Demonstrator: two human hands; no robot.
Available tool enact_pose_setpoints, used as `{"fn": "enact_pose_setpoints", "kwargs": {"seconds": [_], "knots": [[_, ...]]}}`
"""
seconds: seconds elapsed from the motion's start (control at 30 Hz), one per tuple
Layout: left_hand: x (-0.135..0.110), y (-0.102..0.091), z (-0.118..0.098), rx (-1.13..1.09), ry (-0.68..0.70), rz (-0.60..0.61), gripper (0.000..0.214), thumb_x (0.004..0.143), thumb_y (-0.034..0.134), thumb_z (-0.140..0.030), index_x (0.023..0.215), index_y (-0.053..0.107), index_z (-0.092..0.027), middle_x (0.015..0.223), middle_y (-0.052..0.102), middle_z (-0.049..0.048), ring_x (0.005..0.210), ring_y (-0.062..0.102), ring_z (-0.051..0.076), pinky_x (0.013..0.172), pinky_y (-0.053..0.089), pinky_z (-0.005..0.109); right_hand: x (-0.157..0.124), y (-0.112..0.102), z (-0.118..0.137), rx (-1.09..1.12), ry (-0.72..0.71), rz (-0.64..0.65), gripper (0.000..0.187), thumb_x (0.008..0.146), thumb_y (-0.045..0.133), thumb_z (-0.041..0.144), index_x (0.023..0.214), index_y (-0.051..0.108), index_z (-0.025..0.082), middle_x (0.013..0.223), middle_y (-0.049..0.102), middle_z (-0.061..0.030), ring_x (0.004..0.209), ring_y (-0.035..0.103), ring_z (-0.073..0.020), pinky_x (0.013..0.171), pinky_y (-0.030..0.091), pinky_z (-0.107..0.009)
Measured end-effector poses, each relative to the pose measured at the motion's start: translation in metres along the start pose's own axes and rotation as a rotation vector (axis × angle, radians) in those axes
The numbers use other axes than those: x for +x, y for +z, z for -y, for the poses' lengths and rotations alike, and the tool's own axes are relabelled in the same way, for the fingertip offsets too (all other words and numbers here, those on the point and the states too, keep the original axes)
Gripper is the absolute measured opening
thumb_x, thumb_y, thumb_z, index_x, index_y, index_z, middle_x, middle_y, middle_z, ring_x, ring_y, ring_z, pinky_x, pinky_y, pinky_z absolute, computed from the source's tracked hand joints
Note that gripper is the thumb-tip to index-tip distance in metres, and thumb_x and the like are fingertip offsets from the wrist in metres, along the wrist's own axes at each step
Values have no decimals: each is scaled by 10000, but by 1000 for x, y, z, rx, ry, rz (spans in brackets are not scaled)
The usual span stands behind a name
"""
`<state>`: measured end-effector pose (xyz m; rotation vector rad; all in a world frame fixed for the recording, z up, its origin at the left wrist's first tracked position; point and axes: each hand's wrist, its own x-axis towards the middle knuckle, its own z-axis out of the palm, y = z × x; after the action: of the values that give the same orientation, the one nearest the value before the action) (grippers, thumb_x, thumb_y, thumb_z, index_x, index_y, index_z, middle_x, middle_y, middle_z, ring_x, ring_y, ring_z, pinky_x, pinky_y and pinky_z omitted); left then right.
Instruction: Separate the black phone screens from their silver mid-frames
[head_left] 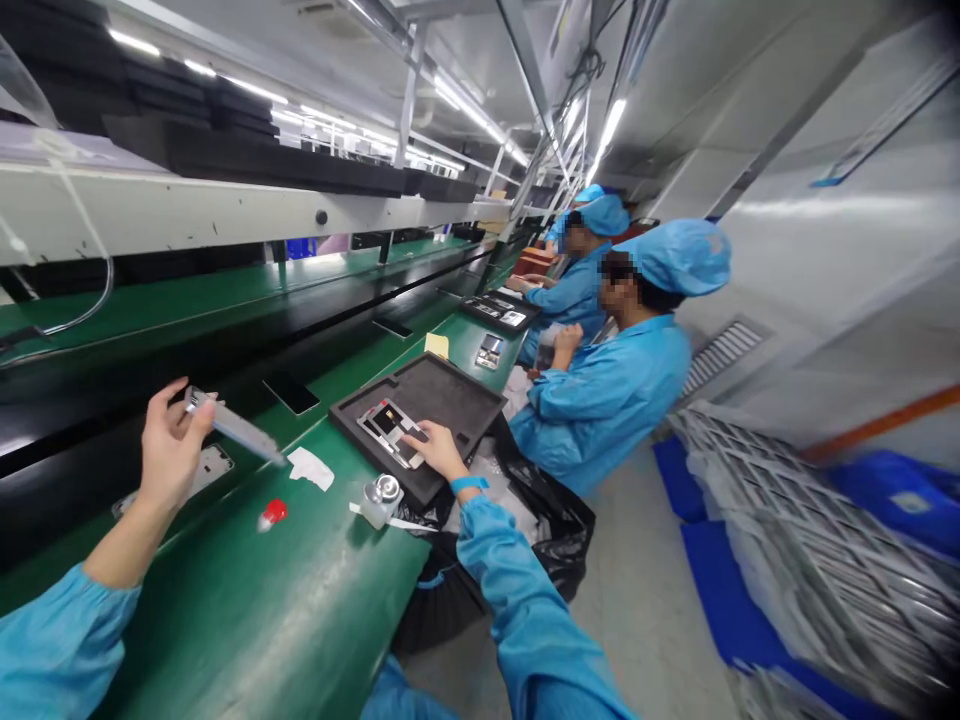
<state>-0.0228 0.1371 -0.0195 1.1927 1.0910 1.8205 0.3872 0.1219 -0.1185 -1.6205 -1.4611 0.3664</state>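
Observation:
My left hand [171, 440] is raised over the left part of the bench, its fingers closed around the end of a slim silver-grey phone housing [244, 430], tilted and seen nearly edge-on. My right hand [442, 452] reaches into a black foam tray [457, 390]. Its thumb and fingers are closed at the right edge of a phone frame [391, 432] that lies in the tray. The fingertips partly cover that frame. White torn paper [312, 468] and a small red-capped item [273, 514] rest on the green bench near my left hand.
A small metal-topped dispenser [381, 498] stands at the bench's near edge. Dark phone panels [291, 394] lie on the line. A black bag [559, 520] hangs below the tray. Co-workers in blue [600, 400] sit further along; crates [727, 590] stand right.

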Motion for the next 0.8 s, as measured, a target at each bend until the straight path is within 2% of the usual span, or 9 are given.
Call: {"fn": "enact_pose_setpoints", "kwargs": {"seconds": [0.1,0.2,0.27,0.33,0.4,0.5,0.6,0.7,0.8], "knots": [[-36,-16,-26,-14,-81,22,870,632,968,-660,1340,662,-257,1146,773,86,1062,777,298,921,669,440,0,-7,13,65,9,-59,536,799,757,714,672,528,247,700,656,-22,710,593,-208,745,510,-344],[-70,-25,-63,-37,-200,158,891,762,910,-686,1508,623,-291,1326,753,105,1112,776,302,847,688,395,-2,-23,34,135,-3,-126,619,809,695,810,640,480,254,636,562,1,663,516,-186,676,462,-334],[-87,-29,-87,-117,-279,200,911,814,820,-770,1562,606,-296,1359,758,112,1106,781,308,840,692,385,-6,-34,56,190,-26,-159,650,843,632,852,642,484,252,618,526,6,647,489,-181,644,442,-328],[-99,-31,-106,-225,-421,240,959,797,735,-880,1543,639,-284,1328,783,119,1033,795,312,811,700,401,-15,-42,84,252,-60,-183,655,900,557,862,682,508,247,638,524,4,658,491,-182,636,443,-319],[-109,-31,-119,-315,-582,293,927,824,699,-886,1501,677,-252,1292,801,131,941,803,303,786,702,419,-32,-42,115,309,-99,-198,638,948,516,845,737,532,243,676,532,4,678,503,-181,635,449,-305],[-123,-28,-130,-404,-723,374,797,935,677,-768,1478,690,-185,1188,821,160,844,799,289,749,683,400,-71,-26,159,367,-147,-187,610,979,532,813,769,551,241,672,508,22,641,480,-164,581,418,-277],[-136,-27,-133,-491,-819,511,828,975,630,-752,1572,607,-178,1091,823,177,826,791,302,714,651,384,-115,7,190,474,-163,-139,588,1024,531,764,767,554,236,647,489,38,591,456,-144,548,399,-264],[-143,-28,-130,-568,-845,630,892,1001,579,-758,1673,471,-181,1034,818,180,836,788,306,745,631,382,-144,39,207,597,-180,-51,566,1045,545,729,783,580,229,673,538,30,614,508,-146,573,445,-263],[-145,-27,-122,-611,-784,725,927,1025,510,-774,1737,341,-205,1009,820,175,820,799,301,777,622,393,-153,50,210,632,-219,56,526,1065,549,695,838,632,228,704,618,13,641,591,-160,604,509,-275]]}}
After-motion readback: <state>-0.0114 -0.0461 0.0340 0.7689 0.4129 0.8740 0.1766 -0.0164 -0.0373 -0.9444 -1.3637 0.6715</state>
